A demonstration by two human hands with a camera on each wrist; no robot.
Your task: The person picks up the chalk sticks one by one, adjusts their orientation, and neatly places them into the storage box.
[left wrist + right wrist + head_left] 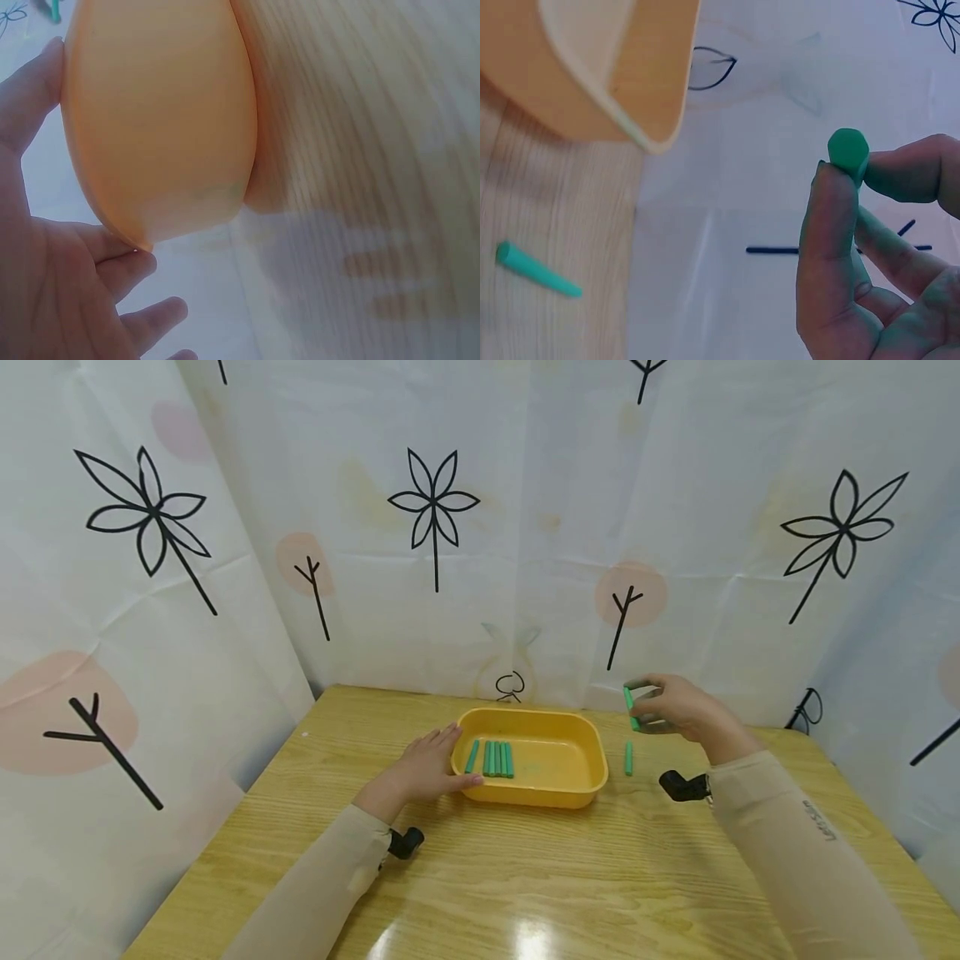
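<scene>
My left hand [423, 767] rests at the left end of a yellow plastic tray [543, 797], its thumb on the near rim and fingertips at the far left corner. In the left wrist view, the fingers [154, 322] are spread, some beyond the tray's orange-looking wall [161, 112]. Several green chalk sticks [498, 760] lie inside the tray's left part, most side by side, one slanted apart. My right hand [678, 710] is raised right of the tray and pinches a green chalk stick [848, 148] between thumb and fingers, its end facing the right wrist camera.
Another green chalk stick [628, 758] lies on the wooden table [480, 877], just right of the tray. A white patterned curtain [525, 568] hangs behind the table and along both sides. A black cord-like item [804, 710] sits at the back right edge.
</scene>
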